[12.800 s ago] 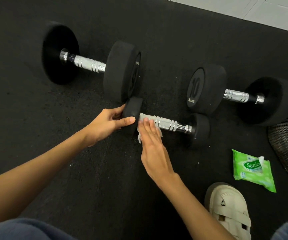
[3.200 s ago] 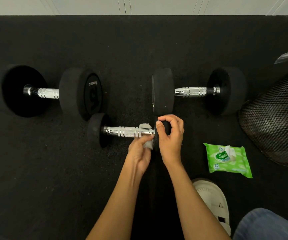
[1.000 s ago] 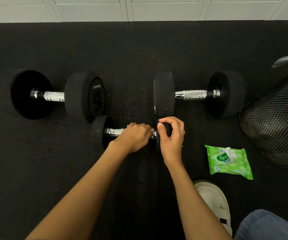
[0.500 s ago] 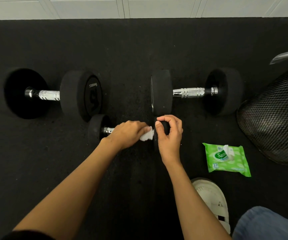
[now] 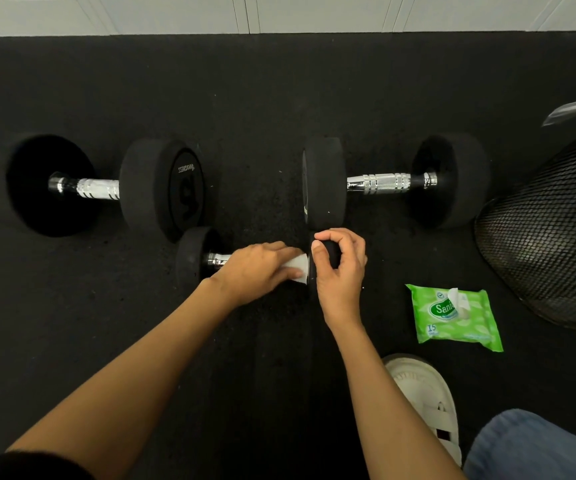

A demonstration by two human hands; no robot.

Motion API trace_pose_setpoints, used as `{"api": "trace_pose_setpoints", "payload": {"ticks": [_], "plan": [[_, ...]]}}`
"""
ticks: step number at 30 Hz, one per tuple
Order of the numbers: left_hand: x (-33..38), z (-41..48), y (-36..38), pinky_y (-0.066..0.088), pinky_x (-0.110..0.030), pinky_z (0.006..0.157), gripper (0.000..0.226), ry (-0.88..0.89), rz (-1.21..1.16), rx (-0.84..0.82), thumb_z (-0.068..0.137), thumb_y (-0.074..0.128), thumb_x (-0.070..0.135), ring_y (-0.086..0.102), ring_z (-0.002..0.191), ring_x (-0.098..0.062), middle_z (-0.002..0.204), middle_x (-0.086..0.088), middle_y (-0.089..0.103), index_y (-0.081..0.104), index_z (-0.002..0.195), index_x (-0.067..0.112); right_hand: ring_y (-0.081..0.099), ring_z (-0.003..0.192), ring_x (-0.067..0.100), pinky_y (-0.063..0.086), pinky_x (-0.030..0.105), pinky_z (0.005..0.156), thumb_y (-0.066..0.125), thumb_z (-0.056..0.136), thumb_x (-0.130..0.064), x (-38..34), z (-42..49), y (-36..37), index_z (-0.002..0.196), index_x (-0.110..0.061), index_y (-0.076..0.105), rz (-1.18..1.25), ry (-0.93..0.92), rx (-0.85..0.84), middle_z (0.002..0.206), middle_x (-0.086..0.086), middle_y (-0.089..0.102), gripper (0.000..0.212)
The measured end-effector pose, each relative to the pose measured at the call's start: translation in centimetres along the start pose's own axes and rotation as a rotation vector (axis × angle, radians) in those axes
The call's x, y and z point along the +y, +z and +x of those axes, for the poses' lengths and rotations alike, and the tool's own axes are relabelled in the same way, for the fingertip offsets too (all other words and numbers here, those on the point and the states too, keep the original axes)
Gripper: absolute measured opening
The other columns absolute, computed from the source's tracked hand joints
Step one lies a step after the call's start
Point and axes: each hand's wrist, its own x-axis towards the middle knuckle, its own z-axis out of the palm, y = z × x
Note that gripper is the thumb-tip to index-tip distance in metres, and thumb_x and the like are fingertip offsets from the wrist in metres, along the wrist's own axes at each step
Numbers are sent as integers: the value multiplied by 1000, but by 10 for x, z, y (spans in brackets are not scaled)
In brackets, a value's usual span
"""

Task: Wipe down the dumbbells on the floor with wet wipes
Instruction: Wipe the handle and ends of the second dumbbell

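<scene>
Three black dumbbells with chrome handles lie on the black rubber floor. The small dumbbell (image 5: 193,259) is nearest me. My left hand (image 5: 257,270) covers its handle and presses a white wet wipe (image 5: 297,268) against the inner face of its right head. My right hand (image 5: 340,268) grips that right head from above. A large dumbbell (image 5: 161,188) lies behind on the left, and another large dumbbell (image 5: 324,183) lies behind on the right. A green wet wipe pack (image 5: 454,318) with one wipe sticking out lies on the floor to the right.
A black mesh bin (image 5: 549,237) stands at the right edge. My foot in a white sandal (image 5: 425,393) rests near the bottom right, beside a blue trouser leg. White floor tiles (image 5: 279,12) border the mat at the far side.
My left hand has slid the wipe right along the small dumbbell's handle, up to its right head. My right hand keeps its grip on that head.
</scene>
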Motion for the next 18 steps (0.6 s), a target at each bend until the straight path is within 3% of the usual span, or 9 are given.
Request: {"api": "trace_pose_setpoints", "payload": {"ticks": [4, 7, 11, 14, 16, 18], "plan": [[-1, 22, -17, 45, -40, 87, 45, -167, -142, -152, 94, 33, 59, 59, 103, -24, 102, -1, 64, 61, 105, 26, 48, 110, 16, 37, 22, 94, 65, 86, -16, 1, 0, 0, 94, -22, 64, 14, -20, 17, 110, -8, 50, 10], [-4, 38, -21, 42, -36, 86, 51, -328, -234, -257, 92, 36, 61, 58, 105, -24, 105, -5, 65, 66, 113, 26, 48, 110, 17, 37, 22, 94, 65, 86, -15, 1, 0, 0, 95, -22, 65, 18, -17, 16, 110, -7, 51, 11], [2, 51, -17, 45, -35, 79, 46, -473, -294, -388, 94, 37, 53, 64, 75, -16, 82, -6, 71, 64, 89, 17, 49, 111, 18, 38, 24, 95, 65, 86, -15, 0, -1, 0, 94, -23, 65, 27, -9, 16, 110, -8, 51, 11], [10, 45, -13, 38, -34, 73, 50, -466, -177, -287, 96, 30, 55, 61, 76, -18, 83, -5, 66, 61, 92, 15, 48, 110, 16, 38, 23, 95, 65, 86, -16, 0, -1, 0, 93, -25, 64, 22, -9, 17, 110, -9, 51, 12], [14, 33, -7, 36, -34, 73, 54, -394, -56, -136, 97, 26, 55, 61, 90, -25, 92, -7, 66, 65, 100, 18, 48, 110, 16, 36, 15, 93, 65, 86, -17, 0, -2, 0, 94, -25, 64, 16, -5, 10, 111, -8, 51, 11], [18, 17, -1, 37, -32, 70, 47, -283, -30, 24, 100, 28, 48, 63, 89, -25, 88, -4, 66, 65, 96, 19, 47, 111, 15, 34, 8, 90, 64, 87, -17, 0, -3, 0, 95, -24, 63, 2, -11, 4, 112, -8, 51, 11]]}}
